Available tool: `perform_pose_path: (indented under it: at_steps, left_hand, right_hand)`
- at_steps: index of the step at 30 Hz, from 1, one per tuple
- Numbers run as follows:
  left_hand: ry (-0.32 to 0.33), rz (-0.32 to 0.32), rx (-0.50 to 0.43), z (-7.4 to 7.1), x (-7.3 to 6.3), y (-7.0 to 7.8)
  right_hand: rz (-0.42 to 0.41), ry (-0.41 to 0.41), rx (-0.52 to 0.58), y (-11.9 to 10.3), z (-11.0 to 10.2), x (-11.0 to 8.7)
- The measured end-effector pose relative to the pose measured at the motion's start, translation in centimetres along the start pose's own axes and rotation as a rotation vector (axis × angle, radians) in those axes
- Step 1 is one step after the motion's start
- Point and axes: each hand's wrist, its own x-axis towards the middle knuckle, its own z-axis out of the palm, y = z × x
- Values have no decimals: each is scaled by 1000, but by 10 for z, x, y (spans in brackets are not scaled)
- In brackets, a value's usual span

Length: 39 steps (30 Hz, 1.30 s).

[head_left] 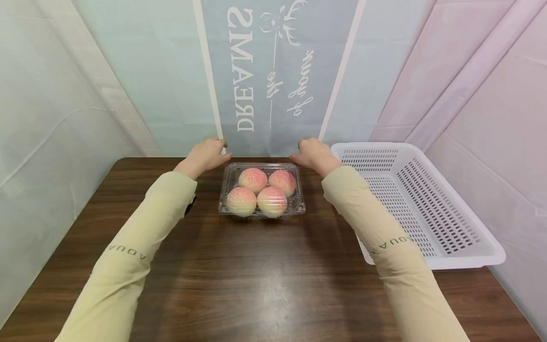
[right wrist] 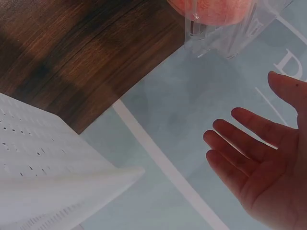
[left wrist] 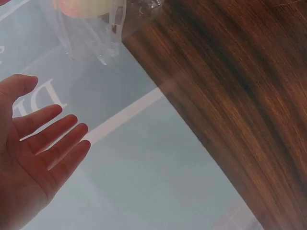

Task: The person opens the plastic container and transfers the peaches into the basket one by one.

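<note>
A clear plastic box (head_left: 291, 208) sits on the table, with several pink-and-yellow peaches (head_left: 253, 180) inside. Near its far left corner my left hand (head_left: 207, 154) hovers, apart from the box. In the left wrist view that hand (left wrist: 41, 143) has its fingers spread and relaxed, holding nothing. Past the far right corner is my right hand (head_left: 315, 154), also off the box. The right wrist view shows this hand (right wrist: 264, 158) with loosely extended fingers and nothing in it. Part of the box (right wrist: 223, 40) with a peach (right wrist: 223, 10) appears at the top there.
A white perforated plastic basket (head_left: 453, 190) stands on the right side of the table, beside my right forearm. The dark wooden table (head_left: 256, 280) ends at a printed cloth backdrop (head_left: 286, 76). Pale fabric walls (head_left: 47, 95) enclose both sides.
</note>
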Motion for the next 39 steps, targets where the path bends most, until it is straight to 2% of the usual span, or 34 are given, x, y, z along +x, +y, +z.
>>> perform_pose_path:
  at_steps: [10,22,31,39]
  left_hand:
    - [3,21,7,-5,-8,3]
    - [69,39,-5,-4,-17,7]
    - [113,51,-66,-6,-26,18]
    - [151,58,-94,-6,-30,18]
  right_hand:
    - [-31,15,-12,0,-4,-6]
    - [-66,12,11,-2,-7,-11]
    - [-96,44,14,-2,-14,-19]
    - [-125,57,13,-1,-14,-23]
